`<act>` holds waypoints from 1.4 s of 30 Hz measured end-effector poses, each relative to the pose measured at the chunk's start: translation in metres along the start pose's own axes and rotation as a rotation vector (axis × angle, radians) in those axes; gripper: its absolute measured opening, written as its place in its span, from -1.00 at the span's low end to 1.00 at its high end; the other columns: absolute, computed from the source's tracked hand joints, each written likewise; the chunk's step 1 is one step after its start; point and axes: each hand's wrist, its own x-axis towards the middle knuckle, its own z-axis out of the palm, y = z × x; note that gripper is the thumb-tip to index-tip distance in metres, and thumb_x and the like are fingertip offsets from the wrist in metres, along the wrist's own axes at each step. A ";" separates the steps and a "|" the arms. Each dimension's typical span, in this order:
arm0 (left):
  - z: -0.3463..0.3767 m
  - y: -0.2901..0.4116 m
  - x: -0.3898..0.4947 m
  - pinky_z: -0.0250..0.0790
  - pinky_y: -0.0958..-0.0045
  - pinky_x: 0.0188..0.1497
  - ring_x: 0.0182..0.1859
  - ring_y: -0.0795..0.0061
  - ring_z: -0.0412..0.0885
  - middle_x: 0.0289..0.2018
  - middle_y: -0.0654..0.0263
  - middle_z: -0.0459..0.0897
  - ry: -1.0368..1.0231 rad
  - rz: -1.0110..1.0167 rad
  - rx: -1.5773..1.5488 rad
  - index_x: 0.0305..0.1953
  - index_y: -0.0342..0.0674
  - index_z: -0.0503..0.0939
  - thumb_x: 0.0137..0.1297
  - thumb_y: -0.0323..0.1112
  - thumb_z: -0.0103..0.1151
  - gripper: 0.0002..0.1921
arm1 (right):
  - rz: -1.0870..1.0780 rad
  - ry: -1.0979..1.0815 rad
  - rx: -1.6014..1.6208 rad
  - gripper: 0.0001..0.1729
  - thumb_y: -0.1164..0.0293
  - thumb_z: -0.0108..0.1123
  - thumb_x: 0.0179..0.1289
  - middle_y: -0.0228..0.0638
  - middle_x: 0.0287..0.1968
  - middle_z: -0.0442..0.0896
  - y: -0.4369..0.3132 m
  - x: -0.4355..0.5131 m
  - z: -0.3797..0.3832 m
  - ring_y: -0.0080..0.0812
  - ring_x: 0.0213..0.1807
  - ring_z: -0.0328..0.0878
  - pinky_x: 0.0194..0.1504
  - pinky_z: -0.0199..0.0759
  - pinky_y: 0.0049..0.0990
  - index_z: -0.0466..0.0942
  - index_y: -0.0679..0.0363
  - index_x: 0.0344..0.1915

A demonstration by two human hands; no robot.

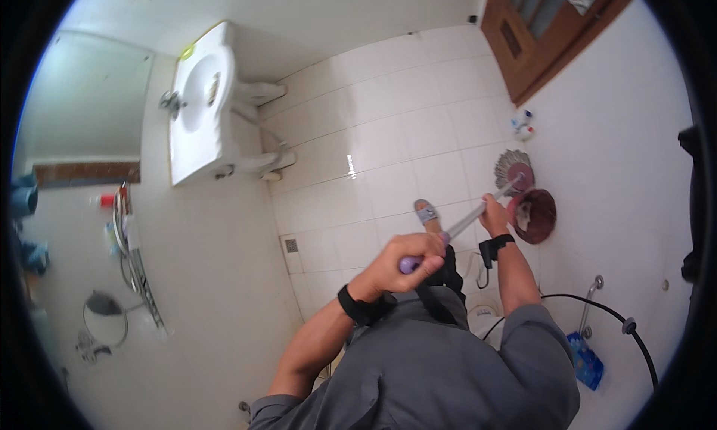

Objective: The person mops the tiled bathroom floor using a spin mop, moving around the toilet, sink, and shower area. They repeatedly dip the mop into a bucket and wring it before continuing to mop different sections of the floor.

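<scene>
A mop with a pale metal handle slants across the front of my body, between both hands. My left hand is wrapped around its purple grip, whose rounded end sticks out past the fist. Lower on the shaft, my right hand holds the pole. The round mop head, a pink disc fringed with grey strands, is by the right wall, over the white floor tiles. Beside it, a dark red waste bin holds something pale.
Two small bottles stand near the brown door. On the left is a white washbasin on pedestal legs. A floor drain lies near the left wall. At right are a metal grab bar and a blue packet.
</scene>
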 end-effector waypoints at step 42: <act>-0.073 0.199 -0.489 0.52 -0.02 0.09 -0.29 0.16 0.70 -0.50 0.13 0.66 1.056 -0.186 0.552 -0.48 -0.38 0.57 0.19 -0.45 0.18 -0.86 | -1.181 -0.651 -0.010 -0.86 0.26 0.20 0.17 -0.16 -0.41 0.72 -0.531 -0.326 0.225 0.01 -0.31 0.70 -0.36 0.49 0.05 0.60 0.06 -0.35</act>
